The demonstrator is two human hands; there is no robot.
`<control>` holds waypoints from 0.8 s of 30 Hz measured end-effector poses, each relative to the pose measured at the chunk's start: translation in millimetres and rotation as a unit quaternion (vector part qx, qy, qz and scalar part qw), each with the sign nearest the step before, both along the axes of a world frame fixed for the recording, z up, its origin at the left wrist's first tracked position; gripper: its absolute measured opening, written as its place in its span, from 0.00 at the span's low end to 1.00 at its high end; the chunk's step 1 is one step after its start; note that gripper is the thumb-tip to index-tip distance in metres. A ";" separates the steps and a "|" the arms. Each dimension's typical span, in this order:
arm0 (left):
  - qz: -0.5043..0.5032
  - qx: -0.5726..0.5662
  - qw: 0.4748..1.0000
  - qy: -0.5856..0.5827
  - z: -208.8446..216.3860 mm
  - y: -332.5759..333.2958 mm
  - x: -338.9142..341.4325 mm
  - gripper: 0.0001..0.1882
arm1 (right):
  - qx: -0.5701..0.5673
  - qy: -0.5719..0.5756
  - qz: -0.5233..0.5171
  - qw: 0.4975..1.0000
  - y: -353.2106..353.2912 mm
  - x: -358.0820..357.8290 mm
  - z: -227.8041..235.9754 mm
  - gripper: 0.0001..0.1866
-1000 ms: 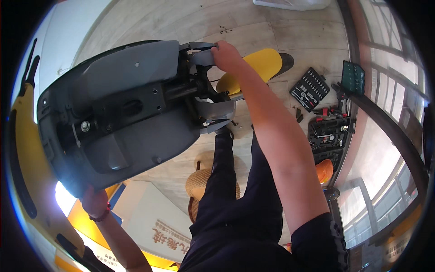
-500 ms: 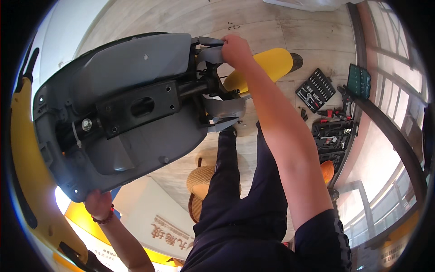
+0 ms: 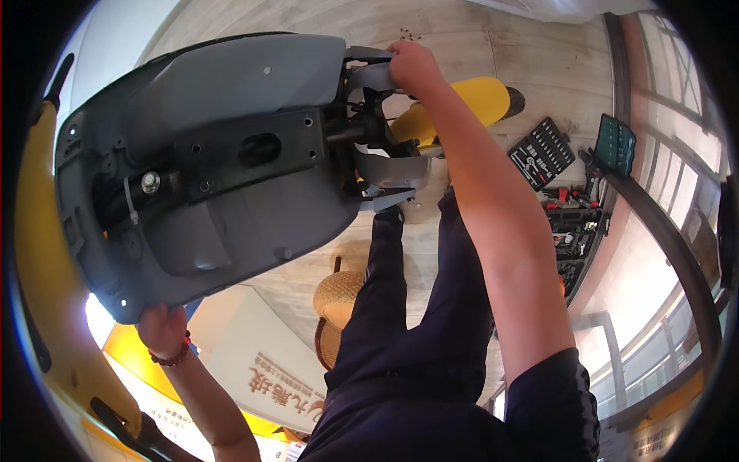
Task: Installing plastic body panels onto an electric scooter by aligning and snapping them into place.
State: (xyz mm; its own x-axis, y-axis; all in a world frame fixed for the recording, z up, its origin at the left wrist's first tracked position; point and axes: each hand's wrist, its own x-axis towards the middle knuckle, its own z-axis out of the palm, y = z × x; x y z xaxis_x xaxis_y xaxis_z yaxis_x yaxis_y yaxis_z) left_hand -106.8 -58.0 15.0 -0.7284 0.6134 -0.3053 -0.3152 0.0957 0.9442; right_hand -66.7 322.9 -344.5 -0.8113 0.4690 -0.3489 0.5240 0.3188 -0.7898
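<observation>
A large grey plastic scooter panel (image 3: 262, 239) spans the left half of the view, with a black metal bracket plate (image 3: 215, 165) and a dark tube running along its middle. My right hand (image 3: 416, 69) is closed on the curved grey strip at its far right end. At its near left corner, my left hand (image 3: 163, 329), wearing a beaded bracelet, grips the edge; some of its fingers are hidden by the panel. Past the panel's right end sits a yellow front fender (image 3: 481, 100) over a dark wheel (image 3: 514, 103).
A socket set in a black case (image 3: 543, 152), a green case (image 3: 614, 146) and a toolbox with red-handled tools (image 3: 570, 196) lie on the floor at right, by the window frame. A woven stool (image 3: 337, 299) stands beside my legs. A yellow body part (image 3: 38, 254) curves along the left rim.
The grey panel has shifted away from me and slightly right relative to the yellow fender. Both hands have moved with it, keeping their holds. The whole view has shifted a little too.
</observation>
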 end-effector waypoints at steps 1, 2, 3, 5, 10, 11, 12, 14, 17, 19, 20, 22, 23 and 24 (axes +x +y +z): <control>0.001 -0.002 1.000 -0.002 0.3 -3.1 -1.5 0.25 | 0.024 0.012 0.017 1.000 -1.5 3.2 -1.6 0.16; 0.009 0.005 1.000 -0.026 0.0 -6.0 -3.8 0.23 | 0.022 0.009 0.017 1.000 -1.3 6.7 -3.4 0.16; 0.019 0.013 0.999 -0.047 -0.8 -4.7 -4.6 0.22 | -0.045 0.026 -0.042 0.998 0.7 6.9 1.3 0.15; 0.012 -0.001 1.000 -0.022 -0.9 -0.1 1.8 0.21 | -0.111 0.040 -0.099 0.988 1.4 18.7 9.1 0.14; -0.003 0.008 1.000 -0.007 -7.8 0.5 -2.5 0.21 | -0.083 -0.038 -0.125 0.988 8.3 103.6 -4.2 0.16; 0.009 0.008 1.000 -0.012 -6.7 -0.7 -0.8 0.21 | -0.155 -0.103 -0.130 0.974 -0.9 118.1 11.0 0.17; 0.019 0.012 1.000 -0.016 -5.5 -0.1 0.1 0.22 | -0.177 -0.112 -0.109 0.972 -10.2 131.3 32.2 0.18; 0.004 0.023 1.000 -0.017 -8.1 3.6 -1.8 0.22 | -0.221 -0.122 -0.061 0.966 -27.9 154.8 60.9 0.19; -0.015 0.032 0.999 -0.017 -9.4 9.6 -0.4 0.24 | -0.288 -0.167 -0.009 0.943 -47.7 170.6 66.2 0.20; -0.016 0.034 0.999 -0.018 -12.4 14.9 -0.7 0.25 | -0.330 -0.212 0.012 0.920 -55.8 171.6 61.5 0.19; -0.025 0.049 0.998 -0.026 -14.8 18.5 -1.6 0.26 | -0.307 -0.192 0.007 0.932 -57.9 170.0 58.2 0.19; -0.035 0.063 0.997 -0.035 -14.1 19.3 -0.5 0.27 | -0.285 -0.174 0.001 0.943 -62.6 167.4 59.3 0.21; -0.014 0.065 0.997 -0.039 -14.7 16.2 0.1 0.28 | -0.287 -0.159 -0.005 0.945 -64.6 165.7 60.2 0.20; 0.007 0.067 0.997 -0.041 -14.9 17.3 0.1 0.29 | -0.288 -0.142 -0.012 0.947 -65.0 162.7 62.4 0.18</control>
State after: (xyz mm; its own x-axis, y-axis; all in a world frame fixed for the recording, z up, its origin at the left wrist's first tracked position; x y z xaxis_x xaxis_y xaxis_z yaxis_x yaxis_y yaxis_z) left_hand -106.7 -40.7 0.1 -0.7135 0.6420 -0.2806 -0.3920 -0.0339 0.9193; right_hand 96.0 257.9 -282.1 -0.6377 0.1507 -0.7554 0.7433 -0.1369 -0.6548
